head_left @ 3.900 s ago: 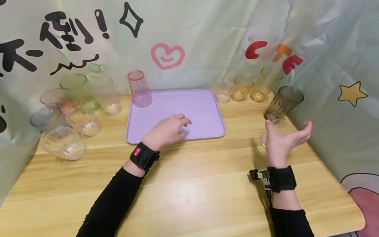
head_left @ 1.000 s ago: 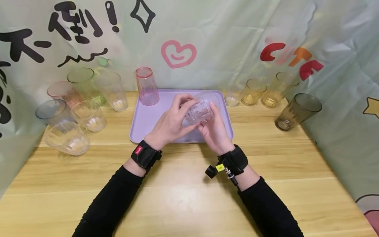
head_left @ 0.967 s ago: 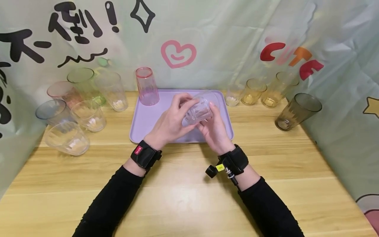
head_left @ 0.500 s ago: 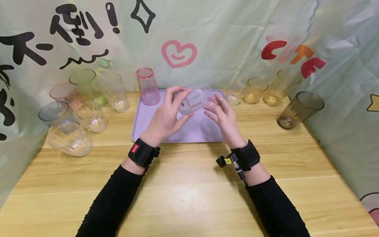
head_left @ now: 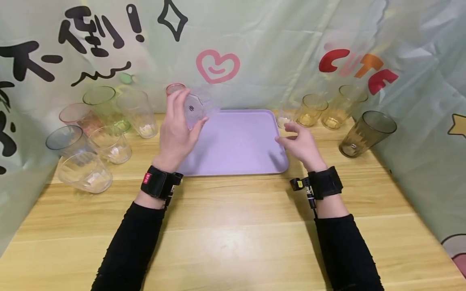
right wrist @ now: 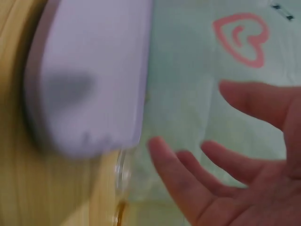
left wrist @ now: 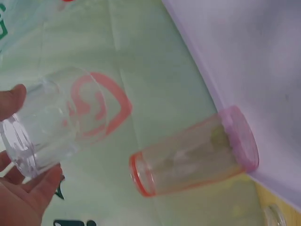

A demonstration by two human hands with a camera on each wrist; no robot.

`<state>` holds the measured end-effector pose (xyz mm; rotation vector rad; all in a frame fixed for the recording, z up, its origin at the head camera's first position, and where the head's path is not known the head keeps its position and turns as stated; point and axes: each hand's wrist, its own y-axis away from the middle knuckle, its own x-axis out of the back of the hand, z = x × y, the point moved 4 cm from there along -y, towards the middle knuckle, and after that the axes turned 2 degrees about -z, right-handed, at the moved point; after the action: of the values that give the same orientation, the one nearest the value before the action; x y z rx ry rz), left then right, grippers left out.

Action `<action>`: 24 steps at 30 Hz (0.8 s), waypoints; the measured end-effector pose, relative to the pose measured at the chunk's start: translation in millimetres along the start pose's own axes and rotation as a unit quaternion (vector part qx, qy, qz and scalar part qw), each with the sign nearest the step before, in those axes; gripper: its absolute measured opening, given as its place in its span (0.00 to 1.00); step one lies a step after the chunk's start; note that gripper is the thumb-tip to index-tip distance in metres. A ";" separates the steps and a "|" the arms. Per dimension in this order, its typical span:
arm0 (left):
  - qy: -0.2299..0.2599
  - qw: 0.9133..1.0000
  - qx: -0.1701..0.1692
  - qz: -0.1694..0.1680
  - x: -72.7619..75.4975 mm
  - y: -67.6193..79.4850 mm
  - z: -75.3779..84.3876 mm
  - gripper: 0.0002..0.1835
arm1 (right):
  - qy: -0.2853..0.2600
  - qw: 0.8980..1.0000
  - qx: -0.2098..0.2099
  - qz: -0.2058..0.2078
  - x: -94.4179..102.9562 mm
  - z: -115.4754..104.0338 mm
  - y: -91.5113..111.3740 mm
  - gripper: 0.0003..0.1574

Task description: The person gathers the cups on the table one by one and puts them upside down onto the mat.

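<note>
The wooden tabletop [head_left: 229, 234] stretches broadly in front of the purple tray [head_left: 240, 149], whose far edge lies near the printed backdrop [head_left: 269, 60]. Over the tray's left part, the left hand's [head_left: 176, 135] fingers grip a tilted clear glass [head_left: 194, 106] near its base, beside the standing pink glass [left wrist: 195, 155]. The right hand [head_left: 302, 144], near the tray's right edge, has loosely bent, free fingers.

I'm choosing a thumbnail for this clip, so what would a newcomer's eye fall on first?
Probably the tray, a lilac block in front of the pale backdrop. Next comes the clear cup, held tilted in the left grip near the tray's left end, with the pink cup standing close by. Behind the tray, the pink heart on the backdrop also stands out.
</note>
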<state>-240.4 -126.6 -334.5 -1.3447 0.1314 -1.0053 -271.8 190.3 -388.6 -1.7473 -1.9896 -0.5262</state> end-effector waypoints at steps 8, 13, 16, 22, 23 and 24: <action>-0.041 0.995 0.086 0.013 15.4 -0.7 -25.8 0.38 | 0.175 0.983 -0.008 -0.062 -2.6 16.8 -4.5 0.32; -0.081 0.987 0.140 -0.010 18.7 1.0 -36.5 0.37 | 0.200 0.977 0.002 -0.073 -4.9 20.9 -4.2 0.28; -0.087 0.982 0.165 -0.016 19.0 3.3 -39.6 0.37 | 0.219 0.973 0.009 -0.067 -5.2 22.1 -3.9 0.25; -0.094 0.967 0.233 -0.044 16.3 10.1 -46.7 0.37 | 0.241 0.968 -0.002 -0.066 -6.4 24.0 -4.0 0.21; -0.096 0.964 0.242 -0.054 15.5 11.4 -47.9 0.37 | 0.242 0.968 -0.004 -0.067 -6.7 24.3 -4.0 0.21; -0.098 0.961 0.250 -0.065 14.6 12.9 -49.1 0.37 | 0.240 0.968 -0.010 -0.070 -7.1 24.8 -3.9 0.21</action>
<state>-254.8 -174.1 -352.7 -0.9843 -0.3469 -0.9281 -276.7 197.6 -413.1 -1.3317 -1.7633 -0.9201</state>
